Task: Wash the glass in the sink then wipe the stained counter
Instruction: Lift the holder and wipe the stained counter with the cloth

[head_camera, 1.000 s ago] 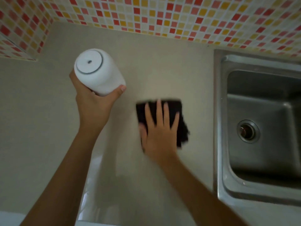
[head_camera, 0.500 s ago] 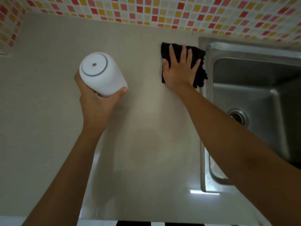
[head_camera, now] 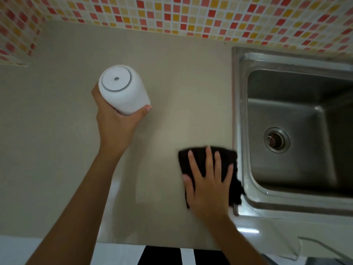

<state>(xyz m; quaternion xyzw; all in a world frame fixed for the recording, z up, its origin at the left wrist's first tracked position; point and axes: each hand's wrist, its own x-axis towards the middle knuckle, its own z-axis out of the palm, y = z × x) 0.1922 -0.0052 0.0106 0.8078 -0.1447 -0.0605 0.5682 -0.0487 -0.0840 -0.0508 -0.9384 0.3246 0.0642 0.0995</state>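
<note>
My left hand (head_camera: 116,123) grips a white cylindrical container (head_camera: 122,88) and holds it above the beige counter (head_camera: 172,77). My right hand (head_camera: 208,186) lies flat, fingers spread, pressing a black cloth (head_camera: 198,157) onto the counter close to the left rim of the steel sink (head_camera: 238,111). The cloth's right edge overlaps that rim. The sink basin holds only its round drain (head_camera: 277,140); no glass is in view.
A mosaic wall of red, orange and yellow tiles (head_camera: 191,14) runs along the counter's back and left side. The counter's front edge (head_camera: 152,243) is near the bottom, with black-and-white striped fabric (head_camera: 172,255) below it.
My right hand has slid the black cloth from the back of the counter by the tiles toward the front, along the sink's left rim. The left hand and white container stayed about in place.
</note>
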